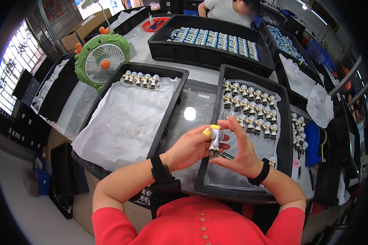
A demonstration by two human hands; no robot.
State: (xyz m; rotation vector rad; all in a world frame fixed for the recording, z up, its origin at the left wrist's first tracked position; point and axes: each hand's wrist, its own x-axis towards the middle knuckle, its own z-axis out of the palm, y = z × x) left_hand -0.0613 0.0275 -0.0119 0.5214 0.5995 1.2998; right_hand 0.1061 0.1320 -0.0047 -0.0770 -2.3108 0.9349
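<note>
My left hand (188,149) is closed around a small figurine (215,143) with a whitish upper body and dark feet, held upright over the gap between two black trays. Yellow wrapping covers fingertips of that hand. Beside the figurine, my right hand (246,154) has its thumb and forefinger spread wide apart. Between the hands shows a thin dark stick-like thing (226,155); I cannot tell whether it is held. Rows of similar figurines (249,108) stand on white sheeting in the right tray (287,122). The left tray (95,110) has one short row of figurines (141,79) at its far end.
A green fan (102,61) stands behind the left tray. Farther back, a large black tray (210,53) holds rows of blue-and-white pieces, with a person (229,10) behind it. More figurines (299,132) and a blue pouch (313,143) lie at the right.
</note>
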